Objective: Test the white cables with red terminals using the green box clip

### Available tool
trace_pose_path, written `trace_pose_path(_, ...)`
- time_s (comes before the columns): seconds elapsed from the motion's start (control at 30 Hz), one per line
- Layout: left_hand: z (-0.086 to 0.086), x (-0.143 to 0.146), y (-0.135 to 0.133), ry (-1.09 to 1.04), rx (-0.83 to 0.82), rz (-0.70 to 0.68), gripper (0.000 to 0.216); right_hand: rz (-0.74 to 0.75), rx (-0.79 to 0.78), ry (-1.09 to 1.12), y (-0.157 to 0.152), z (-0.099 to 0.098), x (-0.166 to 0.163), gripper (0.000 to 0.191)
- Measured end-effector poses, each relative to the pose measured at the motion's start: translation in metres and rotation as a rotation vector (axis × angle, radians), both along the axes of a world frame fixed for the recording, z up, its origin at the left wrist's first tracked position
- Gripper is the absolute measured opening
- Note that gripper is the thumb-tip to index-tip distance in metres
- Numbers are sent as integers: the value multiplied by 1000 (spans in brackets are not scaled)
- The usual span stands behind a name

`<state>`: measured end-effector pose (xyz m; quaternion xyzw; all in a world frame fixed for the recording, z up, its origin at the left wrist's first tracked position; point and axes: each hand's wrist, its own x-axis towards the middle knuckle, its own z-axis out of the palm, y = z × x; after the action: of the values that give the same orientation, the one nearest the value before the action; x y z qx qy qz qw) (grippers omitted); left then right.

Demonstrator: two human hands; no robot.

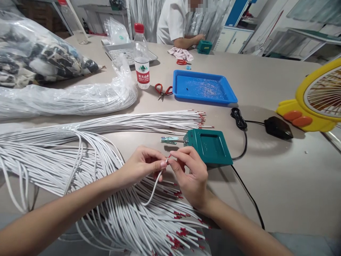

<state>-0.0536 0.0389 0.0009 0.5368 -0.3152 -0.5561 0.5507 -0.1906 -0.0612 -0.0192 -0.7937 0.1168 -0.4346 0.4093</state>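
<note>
My left hand (142,167) pinches a thin white cable (153,187) just below its stripped end. My right hand (190,174) pinches the red tip wires (168,156) of the same cable. Both hands are closed on it, held a little above a big fan of white cables (112,209) with red ends. Right behind my hands sits a small green machine (210,146) with a light blue clip (169,140) at its left side. A second bundle of white cables (138,122) lies further back, red ends pointing at the machine.
A blue tray (204,88), red snips (163,90) and a water bottle (141,57) stand beyond. Bagged cables (66,99) lie left. A black cord (243,142) runs to a black pedal (278,127); a yellow fan (317,99) is at right. Another person (178,23) sits across the table.
</note>
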Motion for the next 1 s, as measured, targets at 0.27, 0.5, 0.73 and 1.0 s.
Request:
trace_pose_path(0.27,-3,2,0,110,-55,-22,21,41,62,0,4,3,-1,13)
trace_pose_path(0.5,-4,4,0,150,-59,-44,23,87,134,36,5,3,-2,11)
trace_pose_path(0.73,-6,4,0,186,-90,-73,23,122,123,51,5,7,-2,29)
trace_pose_path(1.0,-9,4,2,174,-100,-126,24,160,94,77,3,5,-4,32)
